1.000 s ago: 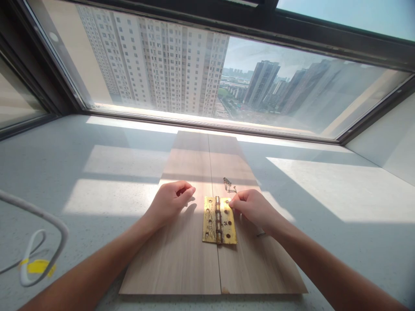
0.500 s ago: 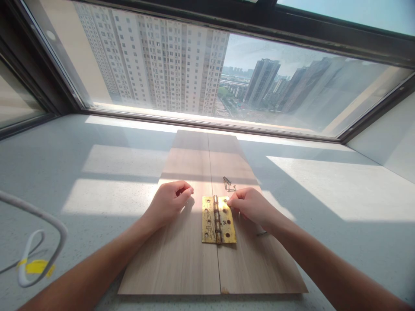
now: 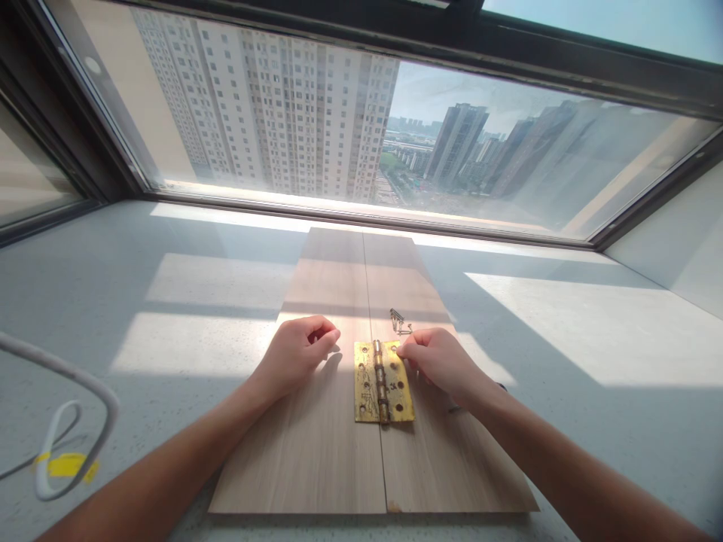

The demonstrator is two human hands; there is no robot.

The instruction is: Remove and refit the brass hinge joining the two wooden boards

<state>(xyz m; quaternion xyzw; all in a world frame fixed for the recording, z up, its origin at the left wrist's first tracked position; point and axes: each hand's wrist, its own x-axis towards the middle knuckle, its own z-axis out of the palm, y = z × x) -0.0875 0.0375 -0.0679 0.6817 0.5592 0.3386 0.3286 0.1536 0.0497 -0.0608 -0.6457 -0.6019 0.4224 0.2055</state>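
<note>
A worn brass door hinge [image 3: 367, 384] lies opened flat across the seam between two pale wooden boards [image 3: 299, 459]. At its upper right edge, beside the top hole, the thumb and finger of my right hand [image 3: 437, 357] are closed on the leaf. My left hand [image 3: 299, 350] rests on the left board, apart from the hinge, its fingers curled into a pinch; whatever they hold, if anything, is hidden. Several small screws [image 3: 397, 320] lie in a loose pile on the right board, just beyond my right fingertips. A thin metal rod [image 3: 456, 409] shows partly under my right wrist.
The boards lie side by side on a speckled white sill [image 3: 186, 331] below a dark-framed window [image 3: 361, 220]. At the left, a white cable [image 3: 84, 384] loops over the sill near a yellow tag [image 3: 71, 465]. A white wall [image 3: 678, 218] borders the right side.
The view has shifted very slightly. Both hands and the hinge keep nearly the same places. A small dark end now shows beside my right wrist.
</note>
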